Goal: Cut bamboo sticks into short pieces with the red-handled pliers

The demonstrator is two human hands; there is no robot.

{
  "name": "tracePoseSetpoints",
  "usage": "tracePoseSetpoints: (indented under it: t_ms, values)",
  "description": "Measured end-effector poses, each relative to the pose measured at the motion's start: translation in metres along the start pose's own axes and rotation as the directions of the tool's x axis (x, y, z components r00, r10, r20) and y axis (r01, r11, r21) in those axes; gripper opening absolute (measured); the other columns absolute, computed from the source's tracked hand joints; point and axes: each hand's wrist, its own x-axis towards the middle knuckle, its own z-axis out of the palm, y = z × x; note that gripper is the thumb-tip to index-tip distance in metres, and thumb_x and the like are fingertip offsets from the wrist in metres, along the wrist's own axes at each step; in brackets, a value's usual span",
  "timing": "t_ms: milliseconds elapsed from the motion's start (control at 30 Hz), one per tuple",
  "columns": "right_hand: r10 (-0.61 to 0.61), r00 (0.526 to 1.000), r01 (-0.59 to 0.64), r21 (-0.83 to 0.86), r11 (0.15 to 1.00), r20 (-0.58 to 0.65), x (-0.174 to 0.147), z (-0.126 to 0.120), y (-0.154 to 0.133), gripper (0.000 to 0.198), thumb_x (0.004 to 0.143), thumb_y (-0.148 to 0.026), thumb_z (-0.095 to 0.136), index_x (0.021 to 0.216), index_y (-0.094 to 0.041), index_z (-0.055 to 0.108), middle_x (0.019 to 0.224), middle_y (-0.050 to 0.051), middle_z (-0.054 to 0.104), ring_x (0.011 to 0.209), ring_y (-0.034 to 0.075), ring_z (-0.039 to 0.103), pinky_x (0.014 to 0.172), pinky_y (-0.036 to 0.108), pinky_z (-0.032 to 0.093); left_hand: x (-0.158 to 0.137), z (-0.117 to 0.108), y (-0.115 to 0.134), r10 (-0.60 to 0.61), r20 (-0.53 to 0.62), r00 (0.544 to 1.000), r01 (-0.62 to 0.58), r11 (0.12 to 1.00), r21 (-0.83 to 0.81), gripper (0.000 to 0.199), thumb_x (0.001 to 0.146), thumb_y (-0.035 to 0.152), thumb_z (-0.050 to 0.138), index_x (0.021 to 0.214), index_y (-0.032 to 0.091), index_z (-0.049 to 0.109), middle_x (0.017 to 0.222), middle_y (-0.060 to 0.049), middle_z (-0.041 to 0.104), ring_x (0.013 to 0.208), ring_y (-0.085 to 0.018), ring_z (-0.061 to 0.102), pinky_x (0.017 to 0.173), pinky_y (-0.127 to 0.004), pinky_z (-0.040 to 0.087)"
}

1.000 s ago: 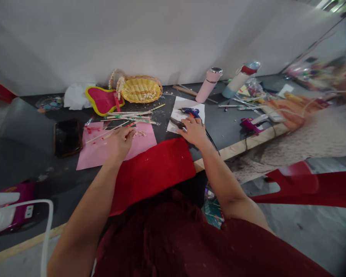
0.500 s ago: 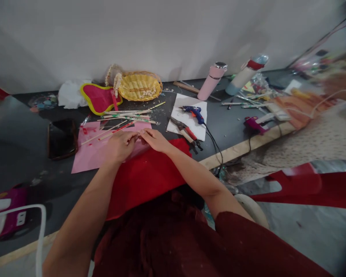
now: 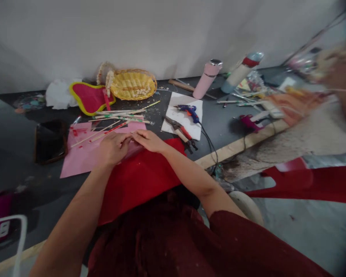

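Note:
My left hand (image 3: 114,147) and my right hand (image 3: 147,140) meet fingertip to fingertip over the pink sheet (image 3: 75,161). Both are closed in a pinch; whatever sits between the fingers is too small and too covered to name. Beneath my wrists a red cloth (image 3: 144,177) spreads from the table edge toward my lap. Just beyond my fingers lie several thin sticks (image 3: 118,115), some with red or green marks, and small red bits are scattered on the pink sheet.
A blue glue gun (image 3: 190,111) and pliers (image 3: 181,130) rest on a white sheet (image 3: 198,134). Behind stand a yellow basket (image 3: 127,84), a pink bottle (image 3: 207,80) and a white-blue bottle (image 3: 236,79). A phone (image 3: 51,141) lies left. Another person (image 3: 344,84) is at the right.
The whole view has shifted slightly, so things sit a little further left. My hands keep nearly the same pinched pose over the pink sheet.

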Motion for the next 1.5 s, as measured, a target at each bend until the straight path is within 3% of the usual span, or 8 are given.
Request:
tracePoseSetpoints:
  t_ms: [200,467,667,967,1233,1367,1500]
  values:
    - [0.001,0.999,0.002,-0.062,0.998,0.044,0.002,-0.004,-0.002,0.033,0.097,-0.044,0.044,0.082,-0.017,0.055,0.073,-0.002,0.056,0.07,0.009,0.051,0.067,0.02,0.039,0.003,0.004,-0.001,0.045,-0.094,0.995,-0.037,0.996,0.087,0.02,0.089,0.034,0.054,0.092,0.025,0.072,0.084,-0.003,0.076,0.075,-0.023,0.068,0.07,-0.033,0.051]
    - [0.038,0.996,-0.037,-0.011,0.999,0.083,0.002,-0.004,-0.008,0.023,0.098,-0.031,0.046,0.08,-0.017,0.053,0.071,-0.004,0.053,0.067,0.008,0.048,0.066,0.02,0.039,0.003,0.004,0.001,0.091,-0.168,0.982,-0.065,0.987,0.15,0.023,0.089,0.036,0.054,0.09,0.023,0.073,0.076,-0.004,0.074,0.071,-0.023,0.067,0.067,-0.031,0.05]
    - [0.033,0.995,-0.032,-0.013,0.999,0.09,0.004,-0.003,-0.007,0.026,0.099,-0.027,0.043,0.075,-0.017,0.051,0.068,-0.004,0.053,0.066,0.008,0.047,0.065,0.019,0.038,0.003,0.003,0.001,0.071,-0.093,0.993,-0.057,0.988,0.141,0.024,0.089,0.033,0.053,0.095,0.022,0.073,0.086,-0.004,0.076,0.076,-0.023,0.068,0.071,-0.032,0.049]
    - [-0.023,0.999,0.027,-0.08,0.996,0.043,0.002,0.0,-0.002,0.033,0.101,-0.038,0.037,0.079,-0.018,0.052,0.07,-0.002,0.056,0.067,0.009,0.051,0.067,0.021,0.04,0.002,-0.003,0.004,-0.03,0.039,0.999,0.026,0.993,0.112,0.028,0.091,0.035,0.048,0.097,0.023,0.072,0.089,-0.006,0.075,0.08,-0.024,0.067,0.073,-0.033,0.047]
    - [-0.076,0.997,0.074,-0.075,0.994,-0.018,-0.001,0.005,-0.004,0.033,0.099,-0.039,0.037,0.076,-0.019,0.049,0.068,-0.002,0.053,0.064,0.01,0.049,0.065,0.023,0.04,0.002,0.0,0.007,-0.073,0.004,0.997,0.073,0.997,0.028,0.025,0.09,0.033,0.05,0.09,0.023,0.073,0.088,-0.004,0.076,0.079,-0.023,0.067,0.072,-0.033,0.048]
    - [-0.109,0.994,0.108,-0.056,0.993,-0.022,-0.002,0.006,-0.003,0.039,0.098,-0.048,0.035,0.076,-0.019,0.05,0.069,-0.001,0.053,0.065,0.01,0.049,0.065,0.024,0.04,0.001,-0.001,0.01,-0.085,-0.055,0.995,0.082,0.995,-0.052,0.025,0.09,0.03,0.05,0.089,0.024,0.073,0.086,-0.004,0.076,0.08,-0.021,0.067,0.077,-0.033,0.049]
    - [-0.055,0.998,0.056,0.06,0.997,-0.013,-0.001,0.007,0.0,0.046,0.094,-0.06,0.037,0.079,-0.02,0.051,0.067,-0.002,0.052,0.063,0.01,0.048,0.059,0.022,0.039,0.0,0.001,0.009,-0.093,-0.044,0.995,0.09,0.994,-0.069,0.023,0.09,0.026,0.051,0.092,0.023,0.073,0.087,-0.005,0.076,0.081,-0.021,0.067,0.078,-0.034,0.05]
